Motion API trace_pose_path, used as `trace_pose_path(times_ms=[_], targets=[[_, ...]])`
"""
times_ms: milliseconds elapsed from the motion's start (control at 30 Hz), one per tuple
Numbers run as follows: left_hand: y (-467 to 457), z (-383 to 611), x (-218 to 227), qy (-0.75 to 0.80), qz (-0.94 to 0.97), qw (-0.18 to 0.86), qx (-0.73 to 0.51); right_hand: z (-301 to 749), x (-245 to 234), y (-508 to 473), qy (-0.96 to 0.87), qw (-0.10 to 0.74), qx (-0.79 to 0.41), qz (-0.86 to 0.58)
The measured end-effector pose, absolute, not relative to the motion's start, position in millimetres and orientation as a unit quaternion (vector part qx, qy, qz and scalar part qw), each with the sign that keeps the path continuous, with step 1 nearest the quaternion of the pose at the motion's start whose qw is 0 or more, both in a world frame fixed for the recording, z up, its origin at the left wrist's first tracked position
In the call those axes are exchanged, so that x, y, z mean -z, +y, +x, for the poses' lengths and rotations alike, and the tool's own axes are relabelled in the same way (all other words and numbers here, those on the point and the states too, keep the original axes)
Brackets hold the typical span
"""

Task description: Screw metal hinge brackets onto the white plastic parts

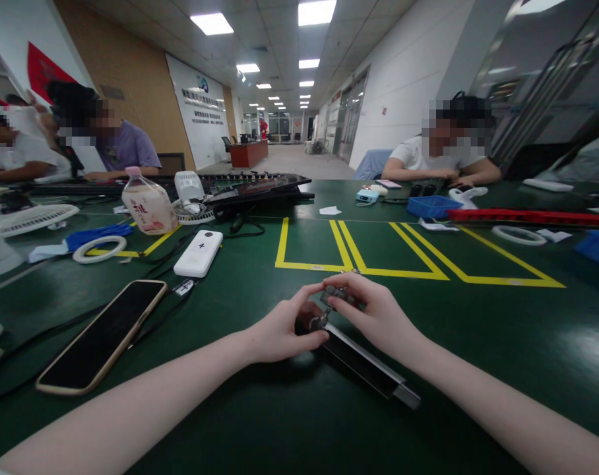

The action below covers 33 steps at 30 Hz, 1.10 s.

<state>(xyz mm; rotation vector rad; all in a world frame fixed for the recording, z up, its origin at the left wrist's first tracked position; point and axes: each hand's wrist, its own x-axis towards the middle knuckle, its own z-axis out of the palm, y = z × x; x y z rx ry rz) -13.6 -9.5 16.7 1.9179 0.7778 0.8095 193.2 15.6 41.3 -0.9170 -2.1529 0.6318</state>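
Observation:
A long dark metal bar [363,367] lies slanted on the green table [477,343], its silver end toward the lower right. At its upper end sits a small metal fitting [335,295]. My left hand [284,330] is closed in a pinch at that end of the bar. My right hand [373,313] is curled over the fitting, fingertips gripping it from above. Both hands meet at the centre of the view.
A phone [101,335] lies face up at the left, with a white power bank [199,253], cables, a tape roll [99,249] and a drink bottle [148,208] behind it. Yellow tape outlines [363,267] mark the table. People sit at far left and far right; blue bins [431,206] stand right.

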Motion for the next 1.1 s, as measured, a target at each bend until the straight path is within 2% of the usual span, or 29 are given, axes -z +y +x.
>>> trace_pose_path(times_ms=[433,700,867,1100], targets=[[-9.5,-13.6,-16.9,0.307,0.773,0.434,-0.347,194.0,-44.4,11.7,-0.863,0.363,-0.212,-0.279],[-6.8,-15.0,-13.5,0.319,0.759,0.441,-0.357,233.8,-25.3,58.3,-0.769,0.461,-0.117,-0.427],[-6.7,-15.9,-15.4,0.330,0.754,0.440,-0.359,274.2,-7.7,98.2,-0.723,0.414,-0.083,-0.546],[-5.7,-14.0,-15.0,0.359,0.743,0.419,-0.379,269.9,-6.4,96.5,-0.789,0.297,-0.075,-0.533]])
